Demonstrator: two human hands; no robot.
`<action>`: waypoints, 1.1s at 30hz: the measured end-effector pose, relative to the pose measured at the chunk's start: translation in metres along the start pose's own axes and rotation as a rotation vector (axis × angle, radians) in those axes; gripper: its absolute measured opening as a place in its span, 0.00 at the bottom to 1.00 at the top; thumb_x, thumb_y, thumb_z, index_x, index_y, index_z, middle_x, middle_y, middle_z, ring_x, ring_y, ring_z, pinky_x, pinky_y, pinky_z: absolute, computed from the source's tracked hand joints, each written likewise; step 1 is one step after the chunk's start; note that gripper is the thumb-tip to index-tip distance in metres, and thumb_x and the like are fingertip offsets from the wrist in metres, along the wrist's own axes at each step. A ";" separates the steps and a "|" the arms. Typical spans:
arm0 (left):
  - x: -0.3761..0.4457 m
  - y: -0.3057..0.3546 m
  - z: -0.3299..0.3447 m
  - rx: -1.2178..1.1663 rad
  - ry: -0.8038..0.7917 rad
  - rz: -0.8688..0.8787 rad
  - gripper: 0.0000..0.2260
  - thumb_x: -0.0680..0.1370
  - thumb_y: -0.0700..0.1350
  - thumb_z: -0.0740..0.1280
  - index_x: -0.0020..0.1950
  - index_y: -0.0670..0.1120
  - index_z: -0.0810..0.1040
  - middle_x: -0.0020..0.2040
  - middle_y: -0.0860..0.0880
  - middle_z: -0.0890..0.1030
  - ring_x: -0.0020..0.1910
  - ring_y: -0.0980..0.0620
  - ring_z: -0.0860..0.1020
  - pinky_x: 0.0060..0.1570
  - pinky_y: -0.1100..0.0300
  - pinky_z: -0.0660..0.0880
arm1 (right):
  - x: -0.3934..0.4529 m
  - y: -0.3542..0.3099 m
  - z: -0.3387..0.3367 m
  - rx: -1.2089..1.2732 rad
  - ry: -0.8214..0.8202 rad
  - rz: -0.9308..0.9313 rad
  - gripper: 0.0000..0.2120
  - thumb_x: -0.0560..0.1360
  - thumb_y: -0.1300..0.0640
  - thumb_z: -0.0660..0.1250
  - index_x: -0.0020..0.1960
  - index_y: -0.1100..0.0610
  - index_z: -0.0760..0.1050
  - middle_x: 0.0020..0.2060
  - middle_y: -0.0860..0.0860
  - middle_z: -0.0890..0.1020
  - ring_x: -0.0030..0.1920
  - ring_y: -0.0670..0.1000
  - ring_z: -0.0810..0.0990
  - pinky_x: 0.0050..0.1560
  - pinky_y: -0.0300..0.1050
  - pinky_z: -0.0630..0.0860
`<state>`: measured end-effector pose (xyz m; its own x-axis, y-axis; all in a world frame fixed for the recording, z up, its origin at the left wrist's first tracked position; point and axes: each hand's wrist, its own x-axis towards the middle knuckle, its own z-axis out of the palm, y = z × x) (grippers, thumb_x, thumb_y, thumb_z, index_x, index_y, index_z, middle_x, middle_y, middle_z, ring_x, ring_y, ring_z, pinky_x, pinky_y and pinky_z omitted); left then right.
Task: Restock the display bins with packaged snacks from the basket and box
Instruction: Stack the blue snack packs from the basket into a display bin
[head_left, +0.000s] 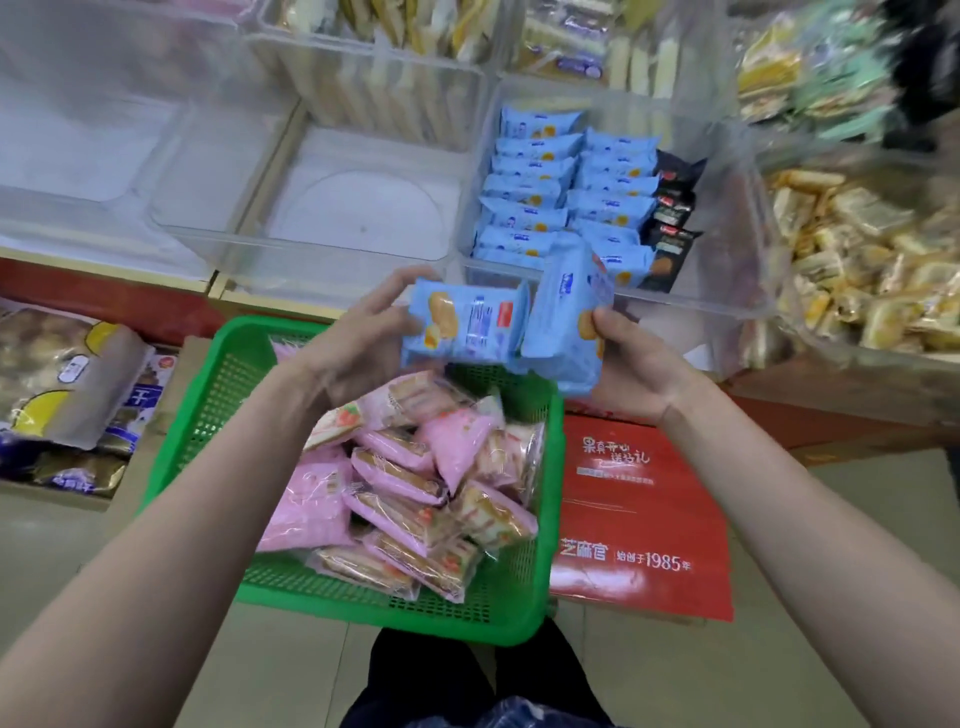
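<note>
Above the green basket (524, 597), left hand (363, 343) and right hand (631, 364) each grip blue snack packs (467, 322).

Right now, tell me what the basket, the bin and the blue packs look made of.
Basket: green moulded plastic, going by its mesh walls.
Bin: clear rigid plastic, contents visible through it.
Blue packs: apparently printed plastic film, crinkled, slight sheen.
</note>
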<state>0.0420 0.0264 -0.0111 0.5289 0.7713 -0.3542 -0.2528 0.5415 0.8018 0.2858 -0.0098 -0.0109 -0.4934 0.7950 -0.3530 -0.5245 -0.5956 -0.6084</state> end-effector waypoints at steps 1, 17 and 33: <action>0.009 0.006 0.011 -0.051 0.040 0.046 0.17 0.67 0.32 0.63 0.49 0.51 0.73 0.41 0.48 0.81 0.36 0.50 0.81 0.37 0.57 0.80 | 0.001 -0.010 -0.001 0.029 0.003 -0.067 0.41 0.47 0.51 0.85 0.55 0.59 0.74 0.49 0.58 0.80 0.51 0.55 0.81 0.53 0.49 0.79; 0.131 0.033 0.085 1.525 -0.064 0.327 0.14 0.74 0.43 0.70 0.59 0.42 0.78 0.57 0.43 0.78 0.58 0.45 0.74 0.56 0.58 0.67 | -0.017 -0.147 -0.024 -1.147 0.316 -0.129 0.13 0.67 0.59 0.75 0.49 0.50 0.77 0.45 0.45 0.82 0.44 0.42 0.80 0.46 0.35 0.75; 0.173 0.040 0.079 1.742 -0.159 0.230 0.20 0.73 0.52 0.70 0.62 0.46 0.74 0.51 0.48 0.72 0.49 0.48 0.73 0.48 0.56 0.69 | -0.006 -0.131 -0.037 -0.906 0.470 -0.142 0.08 0.73 0.64 0.68 0.51 0.56 0.75 0.44 0.51 0.83 0.39 0.45 0.81 0.43 0.40 0.76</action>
<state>0.1875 0.1556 -0.0021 0.7034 0.6793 -0.2092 0.6960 -0.5986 0.3965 0.3828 0.0679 0.0446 -0.0443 0.9320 -0.3598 0.2596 -0.3370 -0.9050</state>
